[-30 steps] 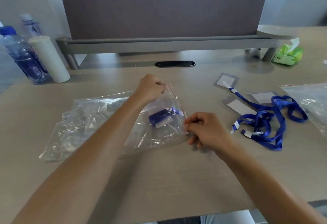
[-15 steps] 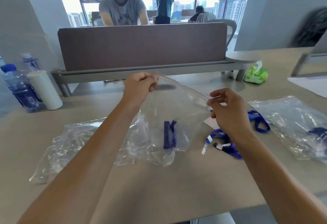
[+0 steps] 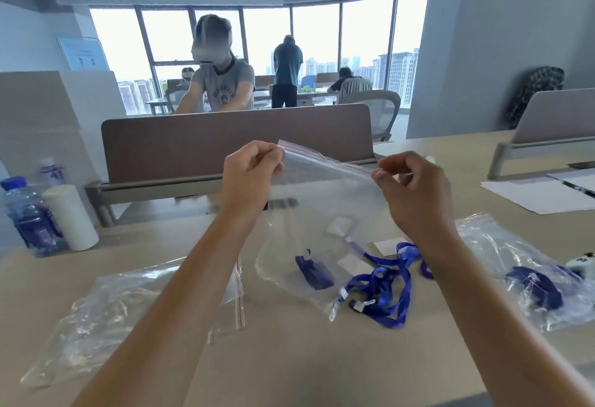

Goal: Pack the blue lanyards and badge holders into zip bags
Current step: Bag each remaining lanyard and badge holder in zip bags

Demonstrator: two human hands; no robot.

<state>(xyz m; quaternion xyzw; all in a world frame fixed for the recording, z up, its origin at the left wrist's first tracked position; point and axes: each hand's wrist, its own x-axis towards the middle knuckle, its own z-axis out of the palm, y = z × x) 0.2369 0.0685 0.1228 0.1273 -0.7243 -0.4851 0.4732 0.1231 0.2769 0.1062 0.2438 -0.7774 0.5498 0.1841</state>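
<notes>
Both hands pinch the red-striped top edge of a clear plastic zip bag (image 3: pixel 325 213) held up above the light wooden table (image 3: pixel 289 358), left hand (image 3: pixel 249 175) at its left corner, right hand (image 3: pixel 410 187) at its right. A folded blue lanyard bundle (image 3: pixel 314 271) sits low inside the bag. Loose blue lanyards with clear badge holders (image 3: pixel 383 290) lie on the table below the right hand, empty clear bags (image 3: pixel 106 319) lie left, and a filled bag (image 3: pixel 528 281) lies right.

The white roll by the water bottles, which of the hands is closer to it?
Left. The left hand pinches the zip bag top just right of the white roll; the right hand pinches the bag's other end, farther right.
</notes>
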